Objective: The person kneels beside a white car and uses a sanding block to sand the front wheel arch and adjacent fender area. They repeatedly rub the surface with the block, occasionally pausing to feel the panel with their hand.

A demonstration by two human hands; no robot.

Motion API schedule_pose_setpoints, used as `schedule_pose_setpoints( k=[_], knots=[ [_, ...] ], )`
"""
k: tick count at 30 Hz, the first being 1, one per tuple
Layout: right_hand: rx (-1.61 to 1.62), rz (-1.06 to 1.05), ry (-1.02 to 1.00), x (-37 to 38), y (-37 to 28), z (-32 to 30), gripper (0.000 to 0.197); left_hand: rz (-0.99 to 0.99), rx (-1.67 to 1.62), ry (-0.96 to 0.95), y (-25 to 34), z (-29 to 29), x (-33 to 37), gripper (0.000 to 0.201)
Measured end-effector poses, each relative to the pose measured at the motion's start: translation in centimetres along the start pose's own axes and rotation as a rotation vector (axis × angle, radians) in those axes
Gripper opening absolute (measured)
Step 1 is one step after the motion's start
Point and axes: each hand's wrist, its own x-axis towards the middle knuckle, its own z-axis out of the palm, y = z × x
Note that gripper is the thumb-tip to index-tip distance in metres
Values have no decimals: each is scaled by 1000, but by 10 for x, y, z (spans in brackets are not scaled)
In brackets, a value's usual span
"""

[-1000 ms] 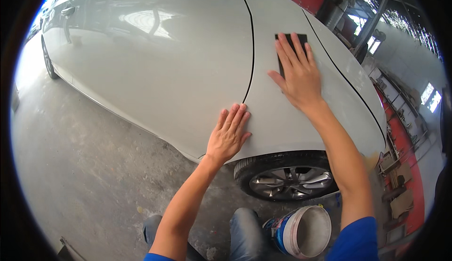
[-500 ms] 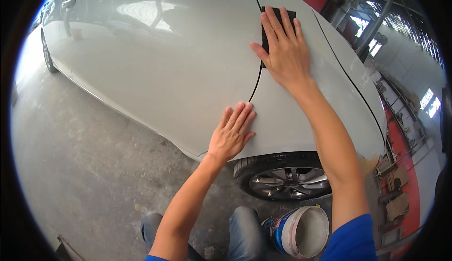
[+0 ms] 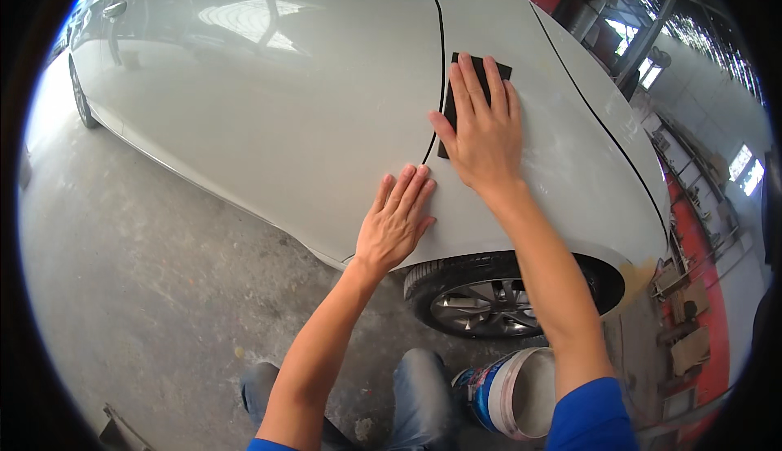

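Fingers (image 3: pixel 481 85) of the right hand (image 3: pixel 485 137) spread flat over a black sanding block (image 3: pixel 450 97), pressed against the white car fender (image 3: pixel 562 182) beside the door seam; left hand (image 3: pixel 397 219) splayed, empty, bracing below. Block probably light, slightly yielding, best gripped by its edges.

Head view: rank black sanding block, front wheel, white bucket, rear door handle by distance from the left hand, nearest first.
From the left hand, flat on the car panel:
1. Black sanding block, up-right, under the right hand.
2. Front wheel, below right.
3. White bucket, low right by the knees.
4. Rear door handle, far upper left.
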Motion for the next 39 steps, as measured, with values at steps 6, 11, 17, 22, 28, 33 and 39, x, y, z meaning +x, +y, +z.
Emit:
schedule_pose_setpoints(
  k=[6,11,17,22,28,33,39],
  knots=[
    [45,60,-11,-59,-23,0,52,39,46,-69,-9,-4,-5,71],
    [-9,81,3,-6,-7,-5,51,32,19,-69,-1,-13,1,72],
    [89,-100,-140,-67,-6,-20,57,42,34,-94,-4,-27,-1,71],
    [76,-72,-109,-27,17,-13,64,58,53,-141,-7,-30,0,70],
    [97,-272,-182,-21,78,-28,77,45,12,-159,-5,-25,1,71],
    [-81,158,-271,-193,179,-97,83,76,18,-142,-12,-17,-5,78],
    [98,253,-108,-102,86,-36,113,70,-46,-173,-3,-18,-4,89]
  ],
)
